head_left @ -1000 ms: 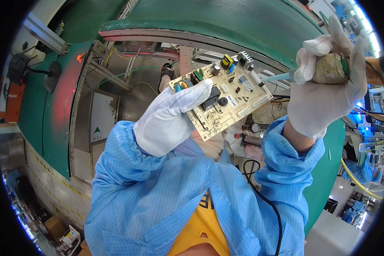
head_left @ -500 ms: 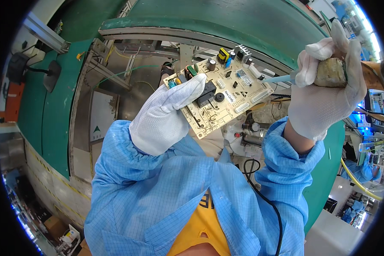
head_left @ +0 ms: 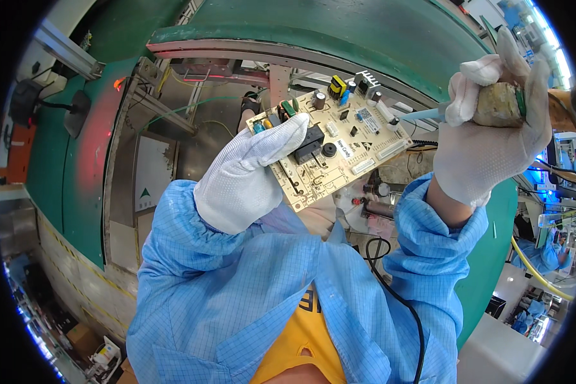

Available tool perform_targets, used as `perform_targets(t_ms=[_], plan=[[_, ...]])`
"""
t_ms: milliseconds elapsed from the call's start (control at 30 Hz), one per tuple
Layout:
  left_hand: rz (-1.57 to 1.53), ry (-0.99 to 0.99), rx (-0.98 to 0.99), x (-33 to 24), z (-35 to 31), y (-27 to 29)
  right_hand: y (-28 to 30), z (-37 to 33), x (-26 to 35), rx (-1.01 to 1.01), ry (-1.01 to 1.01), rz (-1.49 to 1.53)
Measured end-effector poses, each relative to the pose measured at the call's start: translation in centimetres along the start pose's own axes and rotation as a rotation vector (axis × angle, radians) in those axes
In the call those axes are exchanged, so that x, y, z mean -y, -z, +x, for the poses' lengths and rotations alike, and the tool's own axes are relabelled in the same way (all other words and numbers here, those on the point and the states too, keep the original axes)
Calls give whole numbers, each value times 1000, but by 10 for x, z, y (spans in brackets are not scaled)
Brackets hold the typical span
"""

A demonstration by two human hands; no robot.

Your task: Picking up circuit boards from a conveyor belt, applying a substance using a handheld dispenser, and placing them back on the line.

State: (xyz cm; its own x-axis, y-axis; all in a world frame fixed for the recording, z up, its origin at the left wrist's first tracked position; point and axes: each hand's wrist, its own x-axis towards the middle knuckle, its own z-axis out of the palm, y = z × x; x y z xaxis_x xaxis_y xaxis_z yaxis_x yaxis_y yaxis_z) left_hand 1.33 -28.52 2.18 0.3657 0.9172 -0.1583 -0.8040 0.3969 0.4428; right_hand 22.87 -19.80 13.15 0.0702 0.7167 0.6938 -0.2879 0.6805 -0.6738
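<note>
Printed circuit board [head_left: 326,176] is held tilted in mid-air beyond the person's blue smock [head_left: 269,275]. At its left, the gloved left hand [head_left: 240,179] pinches it, thumb over its face, fingers hidden beneath. Rightward stand a black relay [head_left: 309,142], a round buzzer [head_left: 328,150] and a yellow-black transformer [head_left: 336,88]. Near its right edge, contact unclear, is a light-blue tapered tip [head_left: 424,115]; the gloved right hand [head_left: 483,153] curls around the tool's brownish handle [head_left: 498,105].
</note>
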Motion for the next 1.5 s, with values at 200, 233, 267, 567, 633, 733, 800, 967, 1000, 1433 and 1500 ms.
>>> perform_targets(t_ms=[200,233,267,567,633,733,800,967,1000,1433,1500], plan=[[584,-103,-150,-12,8,8,30,15,5,177,-210,16],[779,-272,-27,-18,12,13,30,15,4,189,-208,31],[974,-446,99,-25,16,19,28,13,4,159,-233,162],[454,-390,-140,-136,52,35,58,1,0,134,-324,683],[946,-659,-282,-179,63,65,64,-7,2,54,-226,564],[1087,-808,-540,-238,61,76,80,-8,1,114,-350,398],[1172,-970,-677,-284,80,114,99,-5,0,142,-383,410],[1616,-1037,-1288,-386,105,197,108,-3,-10,-23,-490,207],[1616,-1051,-1265,-393,108,202,101,-4,-9,-136,-514,72],[2121,-769,-1539,-323,136,141,191,50,-45,-81,-679,-863],[2080,-973,-1152,-286,158,108,238,62,-62,-104,-666,-1099]])
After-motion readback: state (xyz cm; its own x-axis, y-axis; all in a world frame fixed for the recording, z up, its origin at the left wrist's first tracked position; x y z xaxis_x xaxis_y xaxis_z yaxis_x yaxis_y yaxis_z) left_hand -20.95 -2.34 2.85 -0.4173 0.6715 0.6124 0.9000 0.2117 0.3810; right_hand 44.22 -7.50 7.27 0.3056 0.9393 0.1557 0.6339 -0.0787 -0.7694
